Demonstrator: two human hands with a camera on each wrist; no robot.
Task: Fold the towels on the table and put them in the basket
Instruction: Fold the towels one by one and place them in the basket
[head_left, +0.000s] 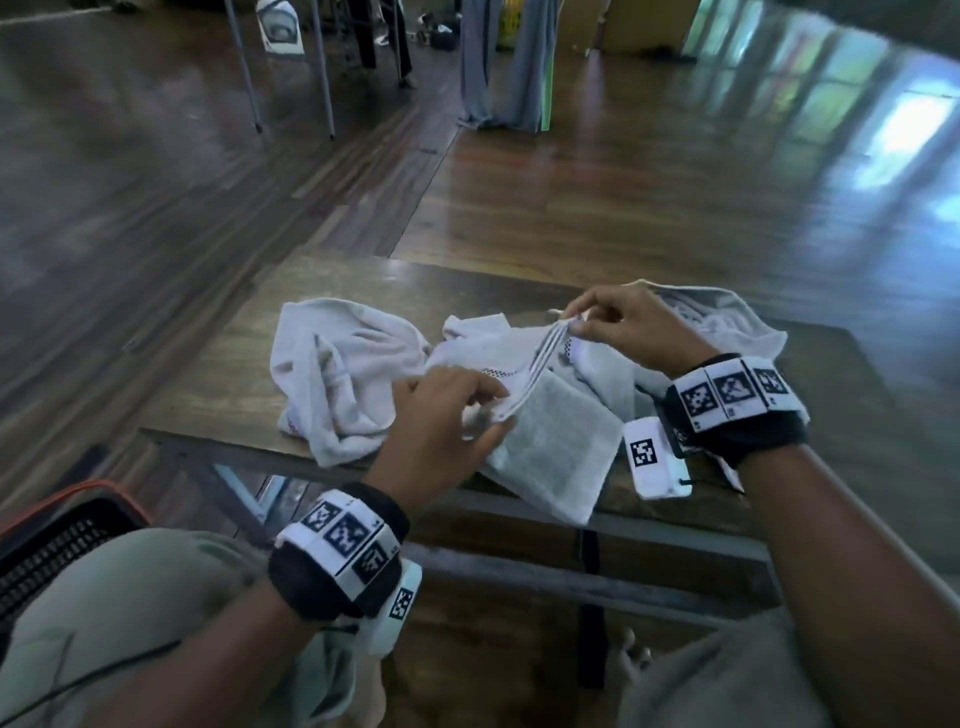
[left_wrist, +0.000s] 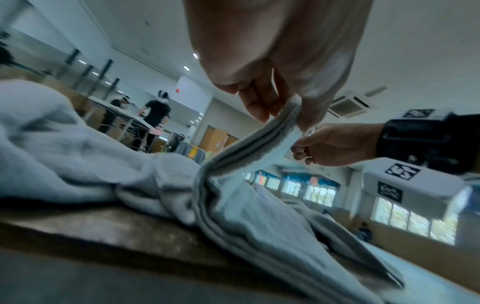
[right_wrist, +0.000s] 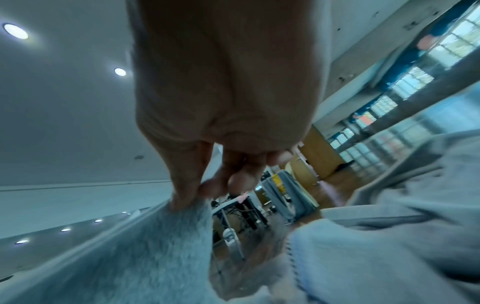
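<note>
**Mid-fold: one towel stretched between both hands**

Right now the left hand (head_left: 441, 415) pinches the near end of a layered towel (head_left: 550, 431), and the right hand (head_left: 628, 322) pinches the far end of the same stacked edge. In the left wrist view the thumb and fingers (left_wrist: 262, 102) close on several layers at once; in the right wrist view the thumb presses the cloth against the fingertips (right_wrist: 241, 181). So both hands are closed narrowly on cloth, neither free.

The held edge runs as a taut line from the near left up to the far right, lifted off the table (head_left: 218, 374). The rest of the towel hangs below it, and its lower part droops over the near edge. That diagonal is what the next fold turns on: the right hand likely has to bring its end toward the left, or both must lay the edge down flat.

Two more towels lie crumpled: one (head_left: 337, 364) toward the left edge, another (head_left: 727, 322) at the far right, behind the right hand. The basket (head_left: 57, 540) sits low beyond the near left corner, nearer the left hand.
</note>
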